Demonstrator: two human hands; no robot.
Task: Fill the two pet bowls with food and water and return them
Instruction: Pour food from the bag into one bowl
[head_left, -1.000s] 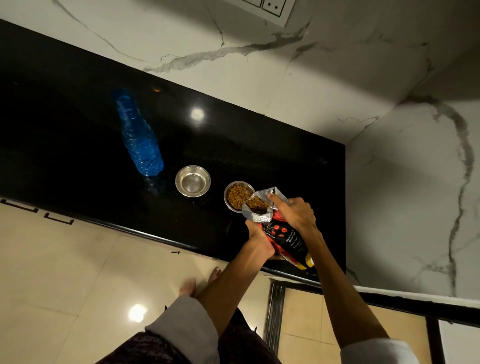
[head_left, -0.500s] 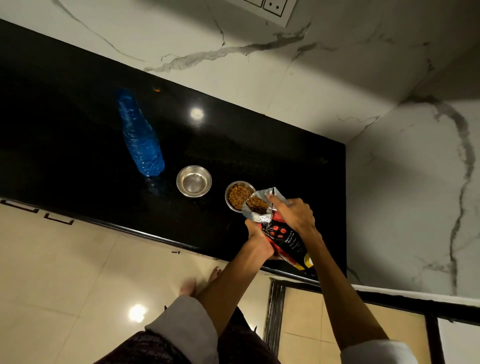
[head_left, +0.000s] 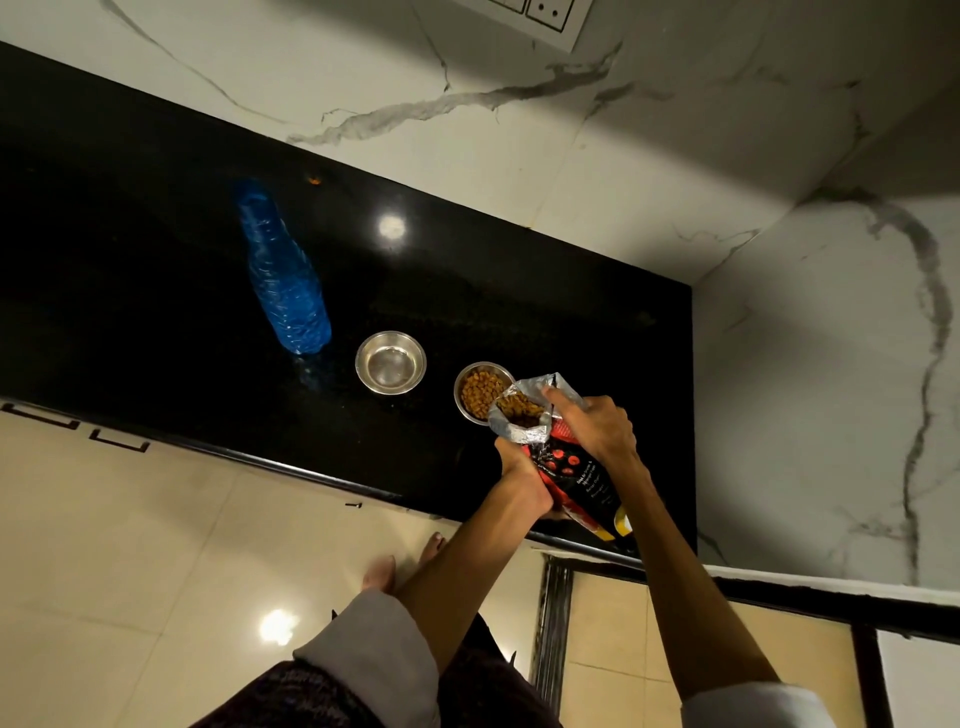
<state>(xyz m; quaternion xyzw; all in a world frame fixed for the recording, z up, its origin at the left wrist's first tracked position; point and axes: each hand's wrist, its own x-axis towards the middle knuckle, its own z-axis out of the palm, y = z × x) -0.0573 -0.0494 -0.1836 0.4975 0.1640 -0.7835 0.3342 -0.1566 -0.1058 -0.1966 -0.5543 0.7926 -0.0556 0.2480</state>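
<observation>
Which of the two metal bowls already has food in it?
The right bowl, under the mouth of the food bag, holds brown kibble. The left bowl, nearer the blue bottle, has none.

Your food bag (head_left: 579, 480) carries white print on black panel, too small and blurred to read. No other text, label or number legible.
</observation>
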